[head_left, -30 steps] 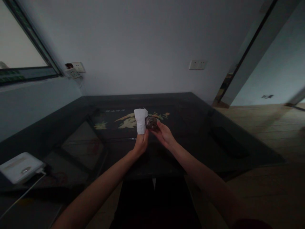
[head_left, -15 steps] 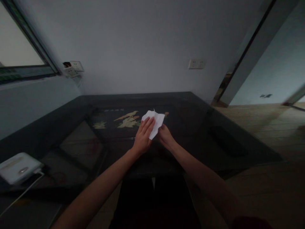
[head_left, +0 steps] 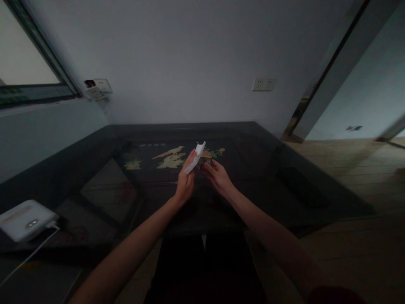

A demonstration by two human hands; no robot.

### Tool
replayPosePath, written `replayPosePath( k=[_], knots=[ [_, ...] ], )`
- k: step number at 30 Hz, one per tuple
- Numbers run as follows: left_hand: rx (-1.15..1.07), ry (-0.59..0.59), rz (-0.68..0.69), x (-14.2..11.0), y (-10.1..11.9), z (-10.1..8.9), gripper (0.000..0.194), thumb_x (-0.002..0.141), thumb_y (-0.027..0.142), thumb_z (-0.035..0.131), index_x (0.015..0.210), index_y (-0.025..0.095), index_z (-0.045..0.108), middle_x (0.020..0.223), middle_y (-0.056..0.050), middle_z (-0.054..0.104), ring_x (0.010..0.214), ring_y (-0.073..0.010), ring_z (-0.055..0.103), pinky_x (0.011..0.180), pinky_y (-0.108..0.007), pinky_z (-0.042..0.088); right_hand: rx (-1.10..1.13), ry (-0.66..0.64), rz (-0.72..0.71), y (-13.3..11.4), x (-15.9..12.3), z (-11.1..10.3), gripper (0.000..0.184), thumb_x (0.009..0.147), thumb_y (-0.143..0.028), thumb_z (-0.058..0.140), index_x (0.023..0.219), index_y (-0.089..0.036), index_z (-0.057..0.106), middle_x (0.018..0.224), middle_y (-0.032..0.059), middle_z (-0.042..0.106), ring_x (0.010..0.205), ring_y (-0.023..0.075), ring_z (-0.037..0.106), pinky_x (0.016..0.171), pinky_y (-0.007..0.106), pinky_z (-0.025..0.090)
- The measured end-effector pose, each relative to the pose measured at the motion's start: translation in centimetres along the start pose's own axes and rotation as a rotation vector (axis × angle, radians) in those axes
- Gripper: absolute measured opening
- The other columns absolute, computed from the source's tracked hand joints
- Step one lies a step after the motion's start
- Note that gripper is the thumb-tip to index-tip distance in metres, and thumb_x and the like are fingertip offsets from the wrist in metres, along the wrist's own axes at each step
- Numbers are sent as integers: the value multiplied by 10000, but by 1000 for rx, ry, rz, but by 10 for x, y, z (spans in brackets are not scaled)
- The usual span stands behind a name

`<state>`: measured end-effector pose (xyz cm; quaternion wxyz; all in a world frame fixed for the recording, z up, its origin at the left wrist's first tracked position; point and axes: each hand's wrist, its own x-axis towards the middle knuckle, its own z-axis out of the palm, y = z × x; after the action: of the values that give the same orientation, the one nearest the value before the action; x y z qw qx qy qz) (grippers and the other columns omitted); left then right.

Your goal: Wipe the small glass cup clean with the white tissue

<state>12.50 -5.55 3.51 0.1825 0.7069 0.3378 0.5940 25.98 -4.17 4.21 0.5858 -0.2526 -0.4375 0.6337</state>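
Note:
My left hand holds a folded white tissue between thumb and fingers, its sheet seen nearly edge-on. Close by on the right, my right hand pinches a small, dark, shiny, metal-looking object. Its exact kind is too small and dim to make out. The tissue and this object are very near each other; whether they touch I cannot tell. Both hands are above a dark glossy table with a bird-and-flower picture in its top.
A white box-shaped device with a white cable sits at the left. A dark flat object lies toward the table's right side. Wall sockets are behind the table, and a window is at upper left.
My left hand has turned on edge and drawn the tissue leftward off the right hand's object, which now shows. The tissue was spread broad before and is now seen from its side.

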Motion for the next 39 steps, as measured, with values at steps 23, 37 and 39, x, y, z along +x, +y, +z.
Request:
replayPosePath(
  k=[23,37,39],
  knots=[
    [330,-155,307,-10,1,10,587,938,178,329,1475,321,139,1575,-26,81,1442,-239,89,1160,-503,160,-4,64,-113,7,6,-5,386,625,-382,776,943,-224,624,978,29,684,875,187,641,782,321,507],
    [282,-121,189,2,6,-6,419,906,181,330,1282,176,515,1286,-102,570,1213,-206,508,1050,-395,385,-260,119,-155,7,6,-4,501,529,-272,822,990,-208,638,962,20,670,896,184,598,870,329,451],
    [217,-98,80,3,4,-8,387,907,217,337,1202,146,578,1204,-103,626,1142,-212,563,1003,-370,429,-198,95,-141,6,5,-2,516,544,-264,818,1023,-218,635,998,17,673,925,179,601,885,323,451]
  ],
)
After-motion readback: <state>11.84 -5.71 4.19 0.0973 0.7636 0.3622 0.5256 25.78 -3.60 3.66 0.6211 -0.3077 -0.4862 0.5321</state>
